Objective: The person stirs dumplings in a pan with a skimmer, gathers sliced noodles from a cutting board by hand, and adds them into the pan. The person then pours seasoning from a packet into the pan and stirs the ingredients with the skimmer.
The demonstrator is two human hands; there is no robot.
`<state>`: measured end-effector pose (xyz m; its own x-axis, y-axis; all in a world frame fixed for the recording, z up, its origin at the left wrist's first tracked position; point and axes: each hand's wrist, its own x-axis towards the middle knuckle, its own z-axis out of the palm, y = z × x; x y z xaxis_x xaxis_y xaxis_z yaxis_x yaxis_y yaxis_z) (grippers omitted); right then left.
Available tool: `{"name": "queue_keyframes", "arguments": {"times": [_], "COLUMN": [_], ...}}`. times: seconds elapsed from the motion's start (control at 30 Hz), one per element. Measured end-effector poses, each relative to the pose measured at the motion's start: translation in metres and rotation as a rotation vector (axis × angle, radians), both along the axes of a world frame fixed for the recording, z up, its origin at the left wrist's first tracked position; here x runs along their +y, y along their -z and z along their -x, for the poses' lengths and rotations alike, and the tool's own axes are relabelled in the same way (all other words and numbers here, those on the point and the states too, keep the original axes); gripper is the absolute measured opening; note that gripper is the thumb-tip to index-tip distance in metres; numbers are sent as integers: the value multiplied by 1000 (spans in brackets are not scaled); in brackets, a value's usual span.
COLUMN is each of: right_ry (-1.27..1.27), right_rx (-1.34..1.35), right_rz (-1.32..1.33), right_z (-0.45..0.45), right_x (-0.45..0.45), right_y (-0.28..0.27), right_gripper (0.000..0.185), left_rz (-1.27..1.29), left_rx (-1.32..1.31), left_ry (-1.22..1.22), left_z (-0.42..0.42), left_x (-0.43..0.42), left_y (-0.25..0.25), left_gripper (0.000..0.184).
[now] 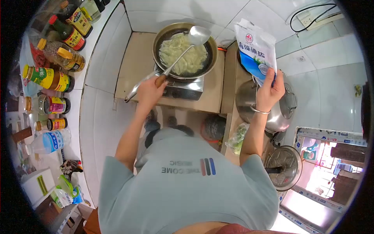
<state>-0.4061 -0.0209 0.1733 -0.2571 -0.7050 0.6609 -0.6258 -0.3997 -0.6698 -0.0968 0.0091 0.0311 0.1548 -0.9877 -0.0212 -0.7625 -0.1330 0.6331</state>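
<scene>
My left hand (pixel 151 92) is closed round the wooden grip of a long metal spatula (pixel 199 36), beside the wok's handle. The spatula's blade is over the right side of the wok (pixel 214 54). Pale green slices (pixel 182 54) lie in the wok, which sits on a gas stove (pixel 183 90). Raised to the right of the wok, my right hand (pixel 269 90) grips the lower end of a white and blue printed packet (pixel 255 48). Whether the packet is open cannot be made out.
Sauce bottles (pixel 48 78) line a ledge at the left. A large steel pot (pixel 278 113) stands below my right hand, with a bagged green vegetable (pixel 238 140) and a glass lid (pixel 283 167) nearer me. A black cable (pixel 311 17) hangs at the upper right.
</scene>
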Motion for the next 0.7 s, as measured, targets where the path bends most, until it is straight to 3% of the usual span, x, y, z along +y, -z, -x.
{"name": "queue_keyframes", "arguments": {"times": [0.1, 0.17, 0.27, 0.43, 0.6, 0.7], "right_ry": [29, -80, -50, -23, -68, -43], "right_rx": [181, 97, 161, 179, 229, 236], "right_rz": [101, -232, -279, -150, -340, -394], "right_z": [-25, -38, -43, -55, -65, -64], "right_x": [-21, -46, -63, -49, -70, -70], "right_y": [24, 61, 91, 35, 93, 95], "right_gripper": [16, 17, 17, 15, 12, 15], "left_rz": [26, 29, 36, 119, 110, 113], "left_rx": [-139, -171, -282, -298, -301, -284], "left_ry": [10, 20, 55, 67, 88, 75], "left_z": [-24, -34, -45, -48, -47, -46], "left_x": [-1, 1, 2, 5, 2, 2], "left_y": [-16, -15, -11, -10, -10, -13], "left_gripper": [26, 25, 24, 25, 23, 24]}}
